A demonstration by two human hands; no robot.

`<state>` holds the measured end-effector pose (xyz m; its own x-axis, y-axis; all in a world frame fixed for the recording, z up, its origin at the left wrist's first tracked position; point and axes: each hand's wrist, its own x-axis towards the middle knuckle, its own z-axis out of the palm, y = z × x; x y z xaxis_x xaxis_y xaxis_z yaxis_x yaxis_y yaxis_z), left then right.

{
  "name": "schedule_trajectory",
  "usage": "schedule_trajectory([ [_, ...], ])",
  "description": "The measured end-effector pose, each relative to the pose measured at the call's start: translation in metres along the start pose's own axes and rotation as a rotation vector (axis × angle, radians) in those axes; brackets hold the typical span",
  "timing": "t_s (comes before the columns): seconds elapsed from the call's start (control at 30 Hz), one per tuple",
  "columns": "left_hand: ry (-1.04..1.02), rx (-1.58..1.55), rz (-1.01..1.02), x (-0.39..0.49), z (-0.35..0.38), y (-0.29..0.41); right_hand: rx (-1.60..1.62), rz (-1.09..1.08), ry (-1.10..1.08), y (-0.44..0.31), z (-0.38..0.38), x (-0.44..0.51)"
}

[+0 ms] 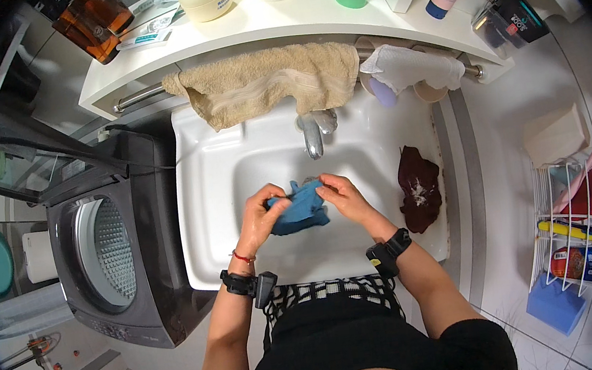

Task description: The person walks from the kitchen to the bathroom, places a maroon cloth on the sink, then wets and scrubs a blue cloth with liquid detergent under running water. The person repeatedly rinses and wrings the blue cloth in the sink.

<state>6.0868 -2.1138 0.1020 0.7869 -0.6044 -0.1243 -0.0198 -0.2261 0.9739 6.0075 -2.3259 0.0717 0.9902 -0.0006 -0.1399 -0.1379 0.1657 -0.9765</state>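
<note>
A blue cloth (299,212) is stretched between my two hands over the basin of the white sink (208,240). My left hand (263,214) grips its left side, the thumb lying over the fabric. At its upper right corner, the fingers of my right hand (342,195) pinch the edge. The chrome faucet (313,138) stands just behind the cloth. On the sink's right ledge lies a crumpled dark red cloth (418,189) with a white patch of what looks like powder on it.
Beige (272,80) and white (411,65) towels hang from a metal rail behind the sink, below a white shelf (276,26) of toiletries. A top-loading washing machine (152,258) with a raised lid stands left. On the right, a white wire rack (550,226) holds brushes and packets.
</note>
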Motion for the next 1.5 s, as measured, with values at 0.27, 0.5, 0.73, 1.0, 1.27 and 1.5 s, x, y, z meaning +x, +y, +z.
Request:
schedule_trajectory([
  [0.27, -0.033, -0.062, -0.149, 0.010, -0.011, -0.008, -0.216, -0.062, 0.208, -0.018, -0.015, 0.006],
  [0.5, 0.179, -0.394, -0.162, 0.012, 0.013, 0.003, -0.069, -0.329, 0.351, -0.017, 0.028, 0.007],
  [0.73, -0.128, 0.580, -0.309, -0.062, 0.009, -0.071, -0.464, 0.100, -0.281, 0.072, 0.040, -0.019],
  [1.0, -0.337, 1.028, 0.205, -0.036, 0.030, -0.135, -0.982, 0.096, 0.467, 0.166, 0.015, 0.073],
  [1.27, -0.659, 0.939, -0.260, -0.048, 0.038, -0.149, -1.158, -0.451, 0.110, 0.188, 0.041, 0.088],
  [1.5, -0.638, 0.868, -0.236, -0.044, 0.035, -0.147, -1.218, -0.784, -0.288, 0.203, 0.045, 0.103],
])
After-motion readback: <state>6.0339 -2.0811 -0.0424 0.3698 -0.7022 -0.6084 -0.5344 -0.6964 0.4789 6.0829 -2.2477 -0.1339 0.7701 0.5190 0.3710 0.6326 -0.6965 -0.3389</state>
